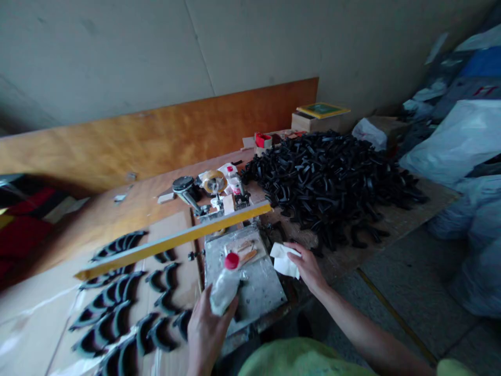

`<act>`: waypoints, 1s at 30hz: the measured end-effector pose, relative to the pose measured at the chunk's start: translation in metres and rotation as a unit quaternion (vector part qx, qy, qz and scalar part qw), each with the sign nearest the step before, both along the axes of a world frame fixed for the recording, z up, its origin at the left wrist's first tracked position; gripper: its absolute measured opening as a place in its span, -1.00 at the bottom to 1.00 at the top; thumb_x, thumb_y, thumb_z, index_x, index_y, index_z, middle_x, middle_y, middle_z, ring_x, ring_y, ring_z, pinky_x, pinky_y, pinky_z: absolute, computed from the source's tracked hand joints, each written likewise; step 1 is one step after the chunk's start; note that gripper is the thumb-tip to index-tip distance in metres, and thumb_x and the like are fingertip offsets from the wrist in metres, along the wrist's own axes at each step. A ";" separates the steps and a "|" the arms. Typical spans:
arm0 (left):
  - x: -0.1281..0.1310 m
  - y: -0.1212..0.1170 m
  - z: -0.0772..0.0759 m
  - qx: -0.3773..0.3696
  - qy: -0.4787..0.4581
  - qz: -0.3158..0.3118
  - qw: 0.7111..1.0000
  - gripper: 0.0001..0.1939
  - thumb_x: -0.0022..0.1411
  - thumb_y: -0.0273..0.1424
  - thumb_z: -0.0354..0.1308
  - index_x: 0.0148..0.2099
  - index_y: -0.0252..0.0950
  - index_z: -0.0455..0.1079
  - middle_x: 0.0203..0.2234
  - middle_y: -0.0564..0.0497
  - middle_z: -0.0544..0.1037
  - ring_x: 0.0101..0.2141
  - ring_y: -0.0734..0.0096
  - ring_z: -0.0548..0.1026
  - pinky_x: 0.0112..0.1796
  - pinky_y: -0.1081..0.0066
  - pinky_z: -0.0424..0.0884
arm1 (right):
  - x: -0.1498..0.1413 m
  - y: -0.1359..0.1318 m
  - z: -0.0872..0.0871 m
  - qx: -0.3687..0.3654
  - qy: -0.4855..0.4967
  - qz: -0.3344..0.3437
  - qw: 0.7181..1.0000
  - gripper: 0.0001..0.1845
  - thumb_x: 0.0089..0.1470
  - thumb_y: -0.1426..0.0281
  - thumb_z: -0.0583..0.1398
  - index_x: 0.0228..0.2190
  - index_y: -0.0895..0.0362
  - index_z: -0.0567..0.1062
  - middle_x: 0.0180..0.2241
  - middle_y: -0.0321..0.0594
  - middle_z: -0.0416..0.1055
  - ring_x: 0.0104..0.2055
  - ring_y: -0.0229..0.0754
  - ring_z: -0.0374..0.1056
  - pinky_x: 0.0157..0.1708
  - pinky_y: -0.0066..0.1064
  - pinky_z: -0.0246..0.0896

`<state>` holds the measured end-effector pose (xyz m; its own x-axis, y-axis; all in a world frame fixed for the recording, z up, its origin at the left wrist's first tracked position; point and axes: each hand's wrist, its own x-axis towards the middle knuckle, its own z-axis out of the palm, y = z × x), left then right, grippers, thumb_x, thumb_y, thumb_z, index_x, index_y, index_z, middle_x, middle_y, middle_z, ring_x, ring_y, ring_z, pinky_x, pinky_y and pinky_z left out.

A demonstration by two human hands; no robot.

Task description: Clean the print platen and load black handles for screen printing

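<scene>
My left hand [207,324] is closed around a clear plastic bottle [225,287] with a red cap, tilted over the near part of a metal plate [264,292]. To the right of that plate, my right hand [307,263] pinches a folded white cloth or paper [285,260]; I cannot tell which. On the plate lie thin wooden-looking pieces [247,256], partly behind the bottle. A long yellow-edged bar [176,241] stretches across the far side of the plate and out to the left.
A large heap of black curved parts [329,183] covers the table's right side. More curved parts [117,290] lie in rows on cardboard [176,222] at left. Behind the bar stand a roll of tape [215,181] and a dark round container [183,184]. White sacks [457,141] are stacked at right.
</scene>
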<state>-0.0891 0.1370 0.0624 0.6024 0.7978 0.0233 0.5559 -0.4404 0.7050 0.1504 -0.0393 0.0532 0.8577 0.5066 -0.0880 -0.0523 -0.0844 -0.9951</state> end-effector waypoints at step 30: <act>0.138 -0.027 0.098 0.353 0.315 -0.338 0.814 -0.65 0.26 -0.52 -0.04 0.07 -0.23 0.30 -0.14 -0.17 0.46 -0.04 0.13 0.35 -0.21 0.26 0.32 | 0.006 -0.019 -0.006 0.156 0.256 -0.058 0.952 -0.46 -0.22 0.10 0.37 -0.18 0.10 0.56 -0.21 -0.19 0.56 -0.14 -0.01 0.44 -0.21 -0.26 0.33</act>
